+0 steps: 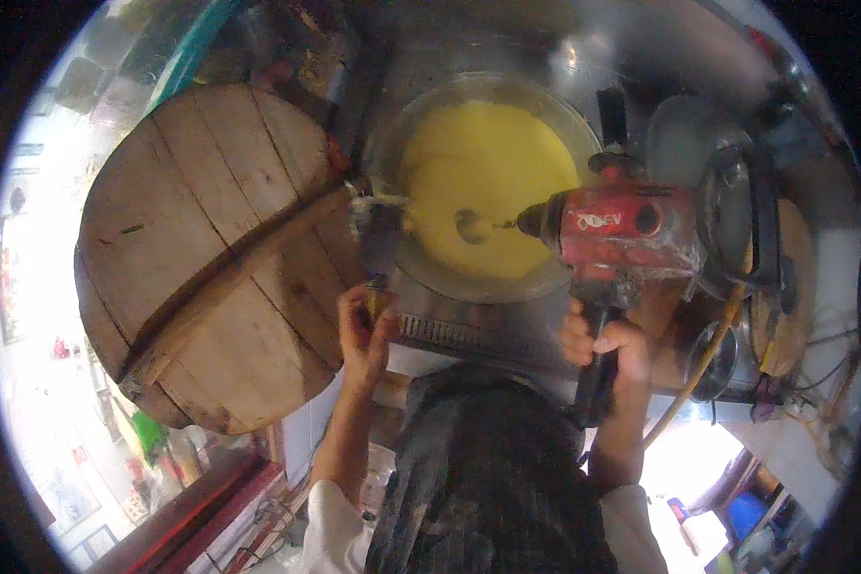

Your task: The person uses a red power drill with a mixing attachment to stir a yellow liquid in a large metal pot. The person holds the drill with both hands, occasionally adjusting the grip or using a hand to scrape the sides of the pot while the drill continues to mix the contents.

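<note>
Drill (622, 225) bit tip sunk in yellow batter (483, 182); brush (378, 230) handle hidden.

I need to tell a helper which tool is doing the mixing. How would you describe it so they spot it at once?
Find the wide bowl of yellow batter beside the round wooden lid. Over its right rim sits a red power drill, gripped by the right hand. It is the only red tool there.

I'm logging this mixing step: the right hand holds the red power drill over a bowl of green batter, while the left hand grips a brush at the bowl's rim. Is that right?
Not quite: the batter is yellow, not green. The head view shows the right hand on the handle of the red power drill, its bit pointing into the clear bowl of yellow batter, while the left hand grips a brush at the bowl's rim.
</note>
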`<state>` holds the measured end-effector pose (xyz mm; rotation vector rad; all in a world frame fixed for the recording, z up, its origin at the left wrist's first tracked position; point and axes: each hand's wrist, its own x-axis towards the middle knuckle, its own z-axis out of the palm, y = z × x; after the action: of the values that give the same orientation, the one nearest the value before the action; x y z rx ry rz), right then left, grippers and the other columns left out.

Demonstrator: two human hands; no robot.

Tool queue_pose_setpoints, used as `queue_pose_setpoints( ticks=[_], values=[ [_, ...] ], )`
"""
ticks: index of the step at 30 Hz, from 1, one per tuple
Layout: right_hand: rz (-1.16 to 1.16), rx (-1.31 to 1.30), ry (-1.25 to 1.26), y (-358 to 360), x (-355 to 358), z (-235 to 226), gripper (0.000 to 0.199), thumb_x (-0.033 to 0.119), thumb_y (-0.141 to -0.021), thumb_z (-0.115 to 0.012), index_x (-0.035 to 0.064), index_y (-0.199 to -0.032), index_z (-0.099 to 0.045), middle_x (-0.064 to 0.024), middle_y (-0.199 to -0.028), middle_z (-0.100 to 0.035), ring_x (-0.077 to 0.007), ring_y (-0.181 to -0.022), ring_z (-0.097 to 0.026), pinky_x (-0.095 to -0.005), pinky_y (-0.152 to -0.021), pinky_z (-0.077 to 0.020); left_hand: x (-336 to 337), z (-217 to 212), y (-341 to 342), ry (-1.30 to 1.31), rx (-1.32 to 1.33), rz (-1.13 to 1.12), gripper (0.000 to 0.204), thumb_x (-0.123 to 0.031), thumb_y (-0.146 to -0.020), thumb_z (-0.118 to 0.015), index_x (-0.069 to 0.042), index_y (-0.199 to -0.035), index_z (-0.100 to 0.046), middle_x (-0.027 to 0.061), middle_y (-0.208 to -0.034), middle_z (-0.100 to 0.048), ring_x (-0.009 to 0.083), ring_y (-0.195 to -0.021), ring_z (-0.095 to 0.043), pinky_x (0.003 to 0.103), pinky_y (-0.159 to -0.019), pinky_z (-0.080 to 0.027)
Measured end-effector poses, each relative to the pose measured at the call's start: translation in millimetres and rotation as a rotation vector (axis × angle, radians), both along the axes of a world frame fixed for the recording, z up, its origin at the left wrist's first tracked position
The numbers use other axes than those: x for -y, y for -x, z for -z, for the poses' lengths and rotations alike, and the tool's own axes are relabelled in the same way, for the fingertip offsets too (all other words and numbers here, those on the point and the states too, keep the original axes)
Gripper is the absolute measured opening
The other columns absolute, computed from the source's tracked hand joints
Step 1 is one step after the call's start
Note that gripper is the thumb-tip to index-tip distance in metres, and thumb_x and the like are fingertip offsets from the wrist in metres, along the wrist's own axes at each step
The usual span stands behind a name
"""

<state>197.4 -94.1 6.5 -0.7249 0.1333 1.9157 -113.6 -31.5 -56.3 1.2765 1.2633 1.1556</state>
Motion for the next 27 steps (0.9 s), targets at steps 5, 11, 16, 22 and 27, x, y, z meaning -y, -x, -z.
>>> queue_pose_setpoints(
  ticks=[5,11,16,22,27],
  values=[
    [-0.016,0.059,-0.018,2.8,-1.3,-8.5,0.046,0.005,-0.053,-0.052,0.0001,-0.099,-0.047,-0.0076,-0.076,-0.049,-0.0176,-0.062,-0.046,-0.0274,-0.056,-0.0387,-11.4,41.0,-6.9,-0.422,-0.821,0.000,0.021,-0.014,-0.088,-0.049,-0.006,-0.108,-0.048,0.0089,-0.088,-0.057,0.0198,-0.082,-0.057,0.030,-0.064,-0.048],
    [-0.088,0.192,-0.018,14.4,13.3,-15.4,0.045,0.006,-0.053,-0.054,-0.0006,-0.097,-0.049,-0.0078,-0.074,-0.051,-0.0174,-0.059,-0.047,-0.0275,-0.055,-0.0393,46.9,125.7,-1.1,0.084,-1.102,0.228,0.032,-0.014,-0.080,-0.053,-0.009,-0.111,-0.052,0.0152,-0.091,-0.057,0.0311,-0.087,-0.057,0.039,-0.063,-0.047],
    [-0.031,0.151,0.001,16.0,5.1,-17.8,0.046,0.006,-0.052,-0.056,0.0003,-0.097,-0.050,-0.0077,-0.074,-0.052,-0.0184,-0.059,-0.049,-0.0274,-0.055,-0.0396,28.0,122.0,22.0,-0.159,-0.924,0.116,0.038,-0.011,-0.080,-0.053,-0.006,-0.117,-0.049,0.0195,-0.103,-0.053,0.0393,-0.089,-0.053,0.044,-0.074,-0.045],
    [-0.035,0.163,0.035,24.8,4.6,-16.0,0.047,0.004,-0.051,-0.054,0.0005,-0.097,-0.050,-0.0085,-0.075,-0.053,-0.0184,-0.058,-0.049,-0.0278,-0.055,-0.0392,38.0,120.5,42.2,-0.254,-0.989,-0.121,0.036,-0.012,-0.083,-0.054,-0.003,-0.117,-0.047,0.0213,-0.097,-0.053,0.0392,-0.088,-0.053,0.045,-0.072,-0.046],
    [-0.061,0.171,0.006,27.5,5.6,-20.3,0.047,0.003,-0.050,-0.055,0.0005,-0.097,-0.050,-0.0089,-0.074,-0.052,-0.0190,-0.059,-0.050,-0.0286,-0.054,-0.0393,55.8,117.8,52.9,-0.111,-1.088,-0.032,0.033,-0.013,-0.082,-0.059,-0.008,-0.114,-0.050,0.0196,-0.095,-0.054,0.0381,-0.088,-0.053,0.046,-0.073,-0.045]
  ],
)
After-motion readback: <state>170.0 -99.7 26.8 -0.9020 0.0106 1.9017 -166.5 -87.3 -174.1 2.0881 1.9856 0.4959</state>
